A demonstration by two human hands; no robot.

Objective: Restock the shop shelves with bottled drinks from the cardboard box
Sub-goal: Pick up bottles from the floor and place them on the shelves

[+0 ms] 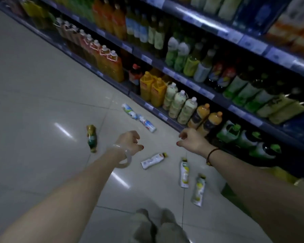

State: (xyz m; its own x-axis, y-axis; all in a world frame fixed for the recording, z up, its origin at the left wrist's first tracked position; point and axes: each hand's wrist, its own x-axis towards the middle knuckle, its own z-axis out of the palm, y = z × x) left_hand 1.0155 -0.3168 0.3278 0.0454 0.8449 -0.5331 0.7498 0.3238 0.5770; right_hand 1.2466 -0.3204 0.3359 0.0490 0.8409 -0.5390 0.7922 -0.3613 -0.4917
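Bottles point(153, 160) lie scattered on the floor point(42, 88) beside the shelves point(206, 92), no box in sight, while the left hand point(130, 140) and right hand point(191, 139) hover loosely curled and empty, so stooping to pick one up seems next

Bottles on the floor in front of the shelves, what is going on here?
A person stands in a shop aisle with both arms stretched out. The left hand and the right hand hold nothing, their fingers loosely curled. Six bottles lie on their sides on the floor; one white bottle lies between the two forearms. The shelves on the right are full of drinks. No cardboard box is in view.
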